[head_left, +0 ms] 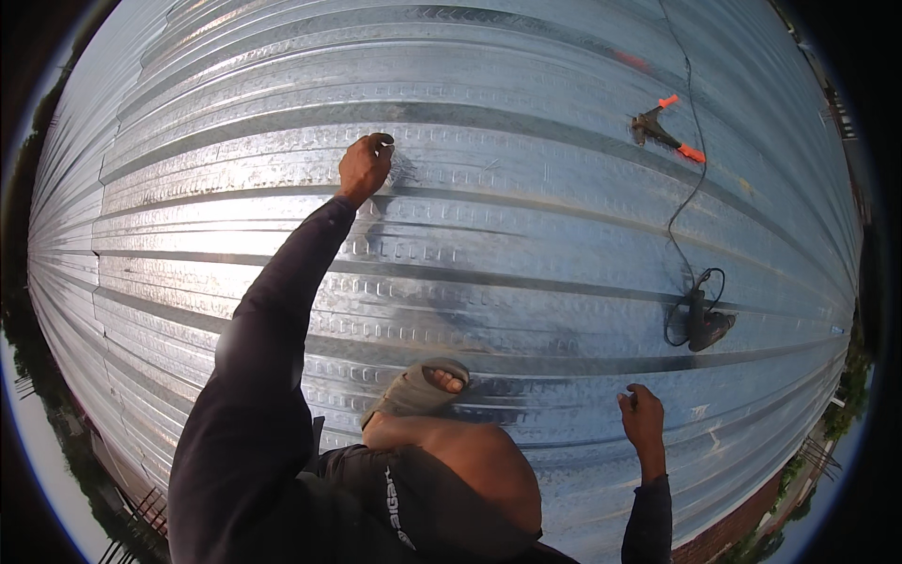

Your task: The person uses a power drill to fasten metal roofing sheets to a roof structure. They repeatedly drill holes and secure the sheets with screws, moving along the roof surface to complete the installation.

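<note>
My left hand [365, 171] reaches out over the ribbed metal sheeting [526, 226], its fingers pinched together. Something small and pale shows at the fingertips, too small to name. Off to the right, my right hand [644, 420] hovers low over the sheeting with its fingers loosely bent and slightly apart, holding nothing that I can see. Beyond that hand lies a dark corded power tool [707, 324], probably a drill. Farther off rests a dark hand tool with two orange grips [658, 130], its handles spread.
A black cable [691, 113] runs from the far edge down past the orange-gripped tool to the power tool. My sandalled foot [425, 387] stands on the raised ribs. Trees and a brick wall [719, 528] show beyond the roof's edges.
</note>
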The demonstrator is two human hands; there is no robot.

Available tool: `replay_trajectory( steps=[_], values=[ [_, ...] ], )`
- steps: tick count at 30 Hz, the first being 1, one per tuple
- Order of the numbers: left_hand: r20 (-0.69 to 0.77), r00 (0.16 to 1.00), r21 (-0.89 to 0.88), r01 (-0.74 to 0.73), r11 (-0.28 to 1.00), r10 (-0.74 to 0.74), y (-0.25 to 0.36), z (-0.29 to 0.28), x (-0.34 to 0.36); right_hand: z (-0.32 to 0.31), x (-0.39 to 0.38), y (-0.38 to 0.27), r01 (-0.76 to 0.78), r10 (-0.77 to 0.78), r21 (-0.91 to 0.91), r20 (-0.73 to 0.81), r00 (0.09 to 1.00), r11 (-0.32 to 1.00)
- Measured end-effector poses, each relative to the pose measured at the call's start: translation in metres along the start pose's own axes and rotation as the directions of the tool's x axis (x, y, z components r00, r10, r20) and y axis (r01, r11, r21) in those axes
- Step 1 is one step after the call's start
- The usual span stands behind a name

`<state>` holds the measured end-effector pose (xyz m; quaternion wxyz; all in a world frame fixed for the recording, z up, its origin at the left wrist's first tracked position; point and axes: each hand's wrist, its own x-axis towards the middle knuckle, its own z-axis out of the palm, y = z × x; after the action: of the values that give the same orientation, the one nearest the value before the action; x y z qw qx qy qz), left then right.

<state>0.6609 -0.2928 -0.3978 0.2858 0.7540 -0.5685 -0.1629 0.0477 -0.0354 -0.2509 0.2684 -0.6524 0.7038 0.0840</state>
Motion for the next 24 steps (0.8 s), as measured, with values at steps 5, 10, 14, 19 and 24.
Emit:
replay_trajectory(
  steps=[5,10,14,19,24],
  values=[
    [0.23,0.953,0.028,-0.211,0.977,0.199,0.081,0.051,-0.013,0.014,0.032,-0.023,0.08,-0.08,0.056,-0.009,0.997,0.995],
    [0.139,0.977,0.153,0.14,0.978,-0.162,0.137,0.134,0.0,0.003,0.106,-0.072,0.287,-0.234,0.18,-0.27,0.934,0.941],
    [0.055,0.957,0.026,0.282,0.959,-0.283,0.152,0.154,-0.013,-0.051,0.197,-0.087,0.29,-0.181,0.148,-0.5,0.847,0.946],
    [0.141,0.989,0.163,0.028,0.986,-0.052,0.158,0.178,-0.005,-0.111,0.35,-0.043,0.18,-0.166,-0.037,-0.602,0.781,0.983],
    [0.174,0.985,0.24,-0.051,0.969,0.008,0.155,0.189,0.0,-0.139,0.463,-0.045,0.028,-0.173,-0.253,-0.572,0.802,0.967]
  ],
)
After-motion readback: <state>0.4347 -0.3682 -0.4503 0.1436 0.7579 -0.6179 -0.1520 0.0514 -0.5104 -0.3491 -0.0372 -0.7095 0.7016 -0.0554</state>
